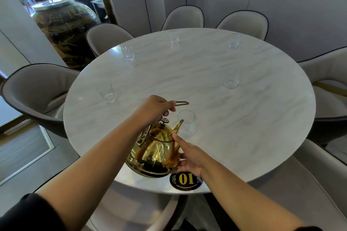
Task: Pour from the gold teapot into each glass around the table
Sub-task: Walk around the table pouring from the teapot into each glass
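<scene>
Left hand (155, 108) grips the gold teapot (155, 154) by its handle (181, 103); right hand (189, 157), fingers extended, steadies its body. Spout (178, 126) touches the nearest glass (186, 123) on the surface (244, 118).

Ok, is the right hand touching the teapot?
Touching. The head view shows the right hand pressed against the side of the teapot, index finger running up towards the spout, with no gap.

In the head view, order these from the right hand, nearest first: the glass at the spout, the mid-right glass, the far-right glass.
1. Glass at the spout, just ahead of the right hand, beside the teapot.
2. Mid-right glass, farther out on the right side.
3. Far-right glass, near the table far edge.
</scene>
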Demonstrator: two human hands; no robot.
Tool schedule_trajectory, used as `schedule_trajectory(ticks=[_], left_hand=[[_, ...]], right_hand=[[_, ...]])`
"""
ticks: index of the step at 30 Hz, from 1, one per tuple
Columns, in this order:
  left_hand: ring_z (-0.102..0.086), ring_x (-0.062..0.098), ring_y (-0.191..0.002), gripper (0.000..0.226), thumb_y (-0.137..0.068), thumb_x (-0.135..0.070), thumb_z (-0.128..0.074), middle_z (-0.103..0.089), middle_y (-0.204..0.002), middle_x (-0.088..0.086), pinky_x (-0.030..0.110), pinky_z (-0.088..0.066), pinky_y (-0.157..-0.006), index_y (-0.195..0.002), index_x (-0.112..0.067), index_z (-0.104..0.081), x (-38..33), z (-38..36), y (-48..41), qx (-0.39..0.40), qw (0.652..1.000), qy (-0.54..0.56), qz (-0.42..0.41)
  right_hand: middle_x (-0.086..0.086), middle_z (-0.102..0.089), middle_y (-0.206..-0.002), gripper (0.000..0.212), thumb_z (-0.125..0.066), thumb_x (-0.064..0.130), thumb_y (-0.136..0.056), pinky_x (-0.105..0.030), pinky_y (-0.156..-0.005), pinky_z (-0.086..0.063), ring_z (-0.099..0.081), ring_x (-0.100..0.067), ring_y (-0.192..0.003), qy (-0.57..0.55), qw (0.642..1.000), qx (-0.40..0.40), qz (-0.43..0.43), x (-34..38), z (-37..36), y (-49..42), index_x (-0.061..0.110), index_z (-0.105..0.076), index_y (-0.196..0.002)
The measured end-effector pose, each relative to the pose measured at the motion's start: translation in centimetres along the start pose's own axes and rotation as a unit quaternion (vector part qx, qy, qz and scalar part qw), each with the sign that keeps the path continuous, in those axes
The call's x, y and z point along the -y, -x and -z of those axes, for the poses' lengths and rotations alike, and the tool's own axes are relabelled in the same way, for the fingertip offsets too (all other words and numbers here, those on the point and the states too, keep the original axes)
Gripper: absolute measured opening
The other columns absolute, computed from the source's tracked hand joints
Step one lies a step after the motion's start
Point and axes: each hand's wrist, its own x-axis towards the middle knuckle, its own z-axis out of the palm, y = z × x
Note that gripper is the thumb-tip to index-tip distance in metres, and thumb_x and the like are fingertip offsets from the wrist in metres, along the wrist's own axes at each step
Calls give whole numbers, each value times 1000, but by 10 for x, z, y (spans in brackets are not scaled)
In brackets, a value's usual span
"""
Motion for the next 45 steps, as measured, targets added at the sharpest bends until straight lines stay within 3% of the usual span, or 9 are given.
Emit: schedule_trajectory(ticks=[5,11,17,21,26,30,35,43,45], left_hand=[[-41,13,-47,44,-84,-39,-66,-47,-61,3,21,-32,-47,-92,5,-68,4,-4,-1,-49,994,-88,-33],[-48,-11,-33,29,-88,-34,-64,-49,-58,-4,6,-30,-33,-86,-5,-66,7,-8,-2,-78,986,-139,-57],[-48,-13,-35,28,-88,-33,-63,-48,-57,-5,7,-30,-33,-86,-5,-66,5,-10,-1,-104,980,-150,-73],[-48,-14,-35,27,-88,-33,-62,-48,-56,-6,7,-31,-33,-81,-7,-64,4,-11,-2,-108,978,-161,-74],[-48,-14,-34,27,-88,-34,-63,-48,-57,-7,6,-31,-34,-80,-8,-63,3,-10,-2,-110,977,-168,-77],[-50,2,-35,30,-88,-35,-63,-48,-56,-7,6,-30,-34,-87,-6,-68,2,-9,-1,-110,976,-174,-77],[-47,-11,-32,32,-88,-35,-62,-47,-55,-7,7,-30,-33,-88,-3,-69,2,-9,-2,-107,977,-169,-76],[-47,-10,-30,36,-87,-33,-65,-46,-56,-3,6,-27,-31,-91,2,-68,5,-9,2,-103,984,-127,-71],[-48,-9,-31,36,-86,-32,-66,-47,-56,-2,6,-27,-32,-91,4,-68,7,-9,5,-103,986,-110,-71]], right_hand=[[-13,-59,-105,41,-64,55,-80,-59,-94,-48,-58,-42,-115,-5,1000,1,-1,0,-1,2,22,-54,-103],[-12,-60,-101,37,-63,53,-82,-60,-96,-46,-57,-42,-115,-16,1000,3,-7,1,-2,3,21,-54,-100],[-11,-60,-99,39,-63,52,-83,-60,-97,-45,-57,-42,-116,-19,1000,6,-13,4,-2,2,20,-54,-103],[-20,-56,-121,55,-64,52,-83,-61,-97,-45,-56,-44,-116,-18,1000,5,-21,5,-3,2,15,-51,-120],[-24,-49,-137,58,-65,53,-81,-62,-95,-46,-57,-45,-115,-24,999,11,-25,5,-3,1,15,-51,-122],[-25,-47,-139,59,-66,54,-80,-61,-95,-46,-56,-45,-117,-21,999,14,-28,6,-2,1,16,-49,-122],[-25,-46,-139,56,-65,54,-81,-60,-96,-46,-55,-45,-118,-16,999,12,-29,7,-3,2,17,-49,-120],[-18,-61,-110,49,-66,53,-79,-60,-95,-47,-60,-43,-112,-4,1000,12,-18,5,2,-1,17,-56,-110],[-19,-62,-112,59,-69,56,-74,-61,-93,-48,-61,-42,-110,7,1000,8,-12,4,3,-2,16,-55,-114]])
